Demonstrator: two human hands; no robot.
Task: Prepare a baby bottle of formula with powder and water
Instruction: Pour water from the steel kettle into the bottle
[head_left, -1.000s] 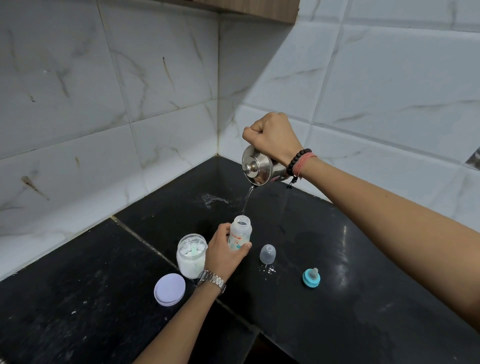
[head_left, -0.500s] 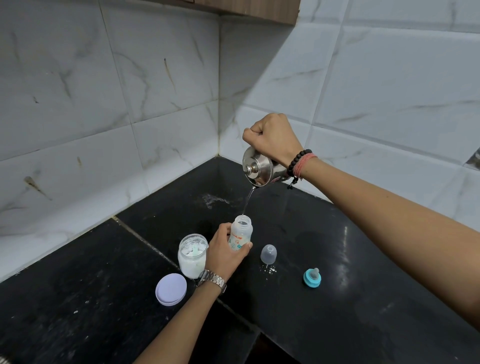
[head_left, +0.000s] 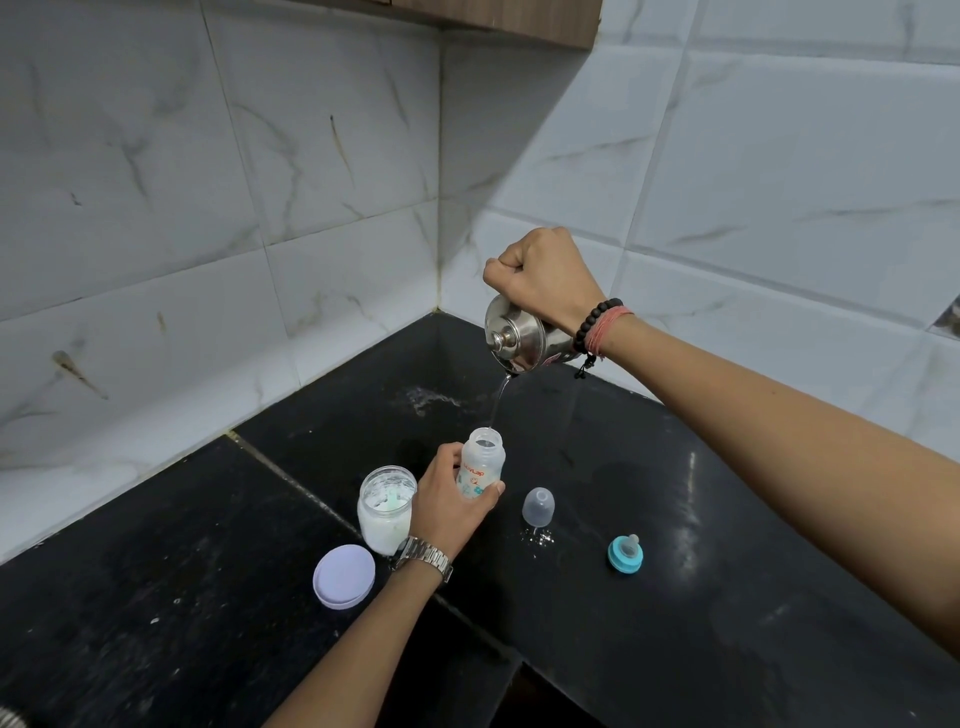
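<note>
**Pouring water into the bottle: keep the stream thin and centred**

Pouring is the step in hand. The right hand is closed in a fist around the handle of a lidded steel kettle, tipped so that a thin stream of water falls from its lip into the open mouth of the baby bottle. The bottle stands upright on the black countertop, near the middle of the scene, with the left hand clamped around its lower body.

To do this well, I judge that the tilt should stay shallow, so the stream remains narrow and lands inside the neck rather than on the rim. The kettle hangs well above the bottle; lowering it would shorten the fall and reduce splashing. The left hand should hold the bottle level and still, fingers clear of the mouth. How full the bottle is cannot be read from here, so the level marks need watching.

Left of the bottle stands the open powder jar, its lilac lid nearer. To the right lie the clear cap and, farther right, the teal nipple ring, apart from everything.
</note>
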